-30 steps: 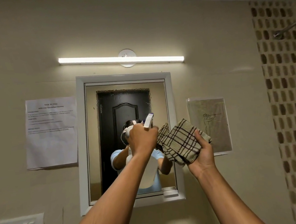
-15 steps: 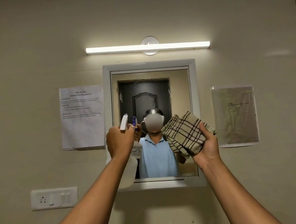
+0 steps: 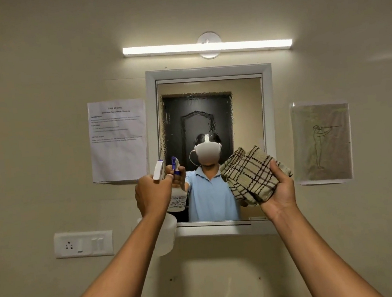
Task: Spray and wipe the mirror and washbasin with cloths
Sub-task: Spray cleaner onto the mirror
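While you are facing the wall-mounted mirror [image 3: 211,112], your left hand [image 3: 152,194] is wrapping tightly around the neck of a translucent spray bottle [image 3: 166,233], with its white nozzle [image 3: 157,169] sticking up above your knuckles and pointing toward the mirror's lower left corner. Your right hand [image 3: 278,191] is gripping a folded bundle of beige checked cloths [image 3: 251,174], thumb pressing on the near side and fingers curling behind, holding it up in front of the mirror's lower right part. Both arms are reaching up and forward from the bottom of the view. Streaks of wet spray are showing on the glass, mostly along the left side and across the reflected dark door. A lit tube light [image 3: 207,48] is glowing above the white mirror frame. A printed sheet [image 3: 118,140] is hanging on the wall to the left, a line drawing [image 3: 321,142] to the right, and a switch plate [image 3: 84,243] is sitting lower left. You cannot make out the washbasin from this angle.
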`<state>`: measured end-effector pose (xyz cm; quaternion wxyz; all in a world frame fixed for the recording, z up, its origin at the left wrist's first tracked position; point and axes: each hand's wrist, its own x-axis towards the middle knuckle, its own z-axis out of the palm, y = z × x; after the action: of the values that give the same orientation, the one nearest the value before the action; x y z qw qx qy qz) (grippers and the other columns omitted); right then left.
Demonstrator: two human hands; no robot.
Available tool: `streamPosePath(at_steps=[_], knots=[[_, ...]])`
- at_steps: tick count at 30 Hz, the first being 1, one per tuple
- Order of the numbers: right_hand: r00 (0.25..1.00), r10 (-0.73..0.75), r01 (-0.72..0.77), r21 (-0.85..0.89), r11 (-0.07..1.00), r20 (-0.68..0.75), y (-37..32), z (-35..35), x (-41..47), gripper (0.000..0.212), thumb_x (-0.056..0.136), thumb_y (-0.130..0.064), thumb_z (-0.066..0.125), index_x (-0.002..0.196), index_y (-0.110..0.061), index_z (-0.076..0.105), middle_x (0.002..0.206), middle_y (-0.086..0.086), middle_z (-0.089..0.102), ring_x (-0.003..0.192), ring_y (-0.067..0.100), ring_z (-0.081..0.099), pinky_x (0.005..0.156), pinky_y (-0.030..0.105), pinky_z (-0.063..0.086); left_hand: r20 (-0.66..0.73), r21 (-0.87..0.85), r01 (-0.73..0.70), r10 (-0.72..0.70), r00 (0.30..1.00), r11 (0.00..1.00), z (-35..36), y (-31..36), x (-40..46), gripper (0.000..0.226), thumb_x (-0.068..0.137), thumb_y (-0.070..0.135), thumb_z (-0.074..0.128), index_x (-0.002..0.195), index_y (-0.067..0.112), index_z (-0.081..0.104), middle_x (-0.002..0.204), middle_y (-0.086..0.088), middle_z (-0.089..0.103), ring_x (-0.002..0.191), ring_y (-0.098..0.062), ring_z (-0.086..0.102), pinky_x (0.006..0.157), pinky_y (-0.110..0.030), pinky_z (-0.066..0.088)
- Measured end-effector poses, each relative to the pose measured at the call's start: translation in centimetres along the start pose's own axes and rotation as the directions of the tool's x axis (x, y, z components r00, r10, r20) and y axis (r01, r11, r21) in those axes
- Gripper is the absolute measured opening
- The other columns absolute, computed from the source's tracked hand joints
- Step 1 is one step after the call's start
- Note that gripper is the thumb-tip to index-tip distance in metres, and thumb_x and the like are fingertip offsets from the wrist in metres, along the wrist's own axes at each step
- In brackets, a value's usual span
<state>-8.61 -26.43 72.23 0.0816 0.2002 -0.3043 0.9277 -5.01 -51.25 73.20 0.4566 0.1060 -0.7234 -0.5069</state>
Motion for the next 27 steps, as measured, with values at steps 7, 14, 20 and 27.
streamPosePath(at_steps=[7, 14, 20, 27], knots=[[1.000, -0.017, 0.017, 0.008, 1.000, -0.003, -1.0, -1.4, -0.4, 0.040, 0.098, -0.037, 0.050, 0.125, -0.010, 0.064, 0.127, 0.018, 0.066, 0.122, 0.037, 0.059, 0.106, 0.056, 0.042, 0.060, -0.030, -0.017, 0.019, 0.998, 0.999, 2.1, 0.8, -2.3, 0.019, 0.087, 0.030, 0.068, 0.088, 0.015, 0.056, 0.083, -0.006, 0.061, 0.073, -0.025, 0.064, 0.064, -0.035, 0.058], [0.999, -0.041, 0.041, 0.010, 0.999, -0.010, -2.5, -2.1, -1.0, 0.053, 0.082, -0.037, 0.058, 0.126, -0.007, 0.064, 0.129, 0.020, 0.064, 0.121, 0.036, 0.059, 0.106, 0.055, 0.042, 0.144, -0.103, -0.100, 0.114, 0.983, 0.990, 6.2, 3.2, -5.5, 0.012, 0.086, 0.032, 0.069, 0.089, 0.026, 0.060, 0.083, 0.001, 0.060, 0.066, -0.011, 0.058, 0.056, -0.022, 0.048], [0.998, -0.050, 0.050, 0.000, 0.999, -0.032, -3.7, -3.5, -1.0, 0.055, 0.082, -0.038, 0.058, 0.126, -0.007, 0.063, 0.124, 0.019, 0.068, 0.115, 0.034, 0.065, 0.097, 0.054, 0.051, 0.239, -0.160, -0.089, 0.126, 0.963, 0.983, 9.5, 5.2, -8.7, 0.021, 0.081, 0.028, 0.071, 0.095, 0.013, 0.070, 0.076, 0.001, 0.065, 0.075, -0.019, 0.065, 0.070, -0.038, 0.059], [0.994, -0.062, 0.062, 0.000, 0.998, -0.088, -4.8, -5.2, -1.1, 0.037, 0.099, -0.035, 0.048, 0.105, -0.010, 0.075, 0.112, 0.015, 0.073, 0.093, 0.028, 0.073, 0.082, 0.048, 0.058, 0.298, -0.110, -0.121, 0.149, 0.943, 0.986, 11.5, 5.4, -11.3, 0.011, 0.081, 0.030, 0.067, 0.077, 0.020, 0.068, 0.065, 0.003, 0.063, 0.065, -0.017, 0.063, 0.060, -0.034, 0.056]])
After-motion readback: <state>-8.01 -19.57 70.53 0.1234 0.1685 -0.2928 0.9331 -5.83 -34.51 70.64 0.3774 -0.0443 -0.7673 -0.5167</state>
